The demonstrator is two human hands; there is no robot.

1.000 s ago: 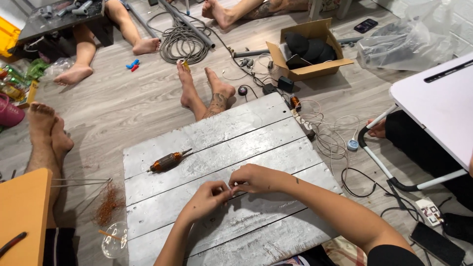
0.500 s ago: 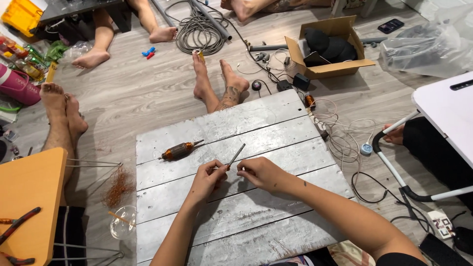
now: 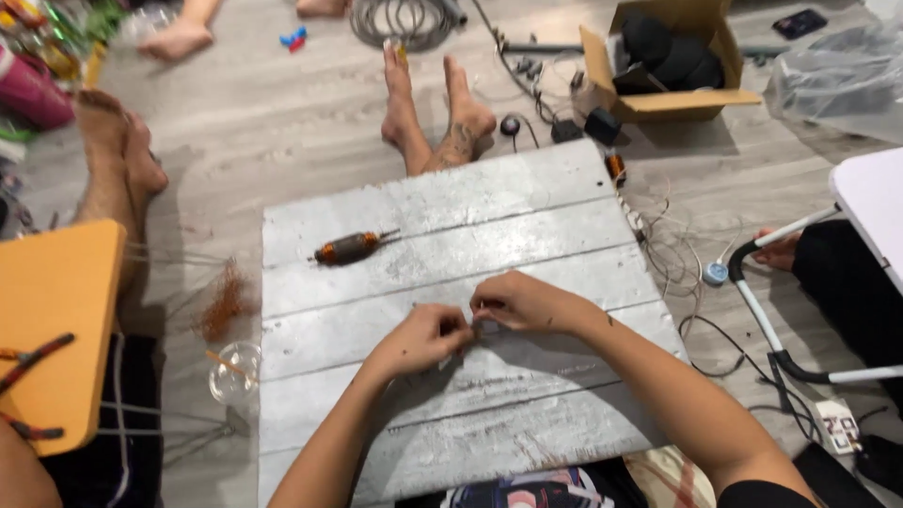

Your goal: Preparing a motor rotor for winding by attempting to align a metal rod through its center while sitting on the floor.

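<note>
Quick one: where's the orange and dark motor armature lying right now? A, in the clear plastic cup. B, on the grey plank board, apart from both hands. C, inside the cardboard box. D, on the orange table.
B: the motor armature lies on the grey plank board, well clear of the left hand and the right hand.

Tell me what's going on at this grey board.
A person sits on the floor at a grey plank board, both hands together over its middle. The left hand and right hand pinch something small between the fingertips; it is too hidden to identify. A motor armature with copper windings lies apart on the board, further back. Other people's bare feet rest on the floor beyond the board, and a cardboard box stands at the far right.
</note>
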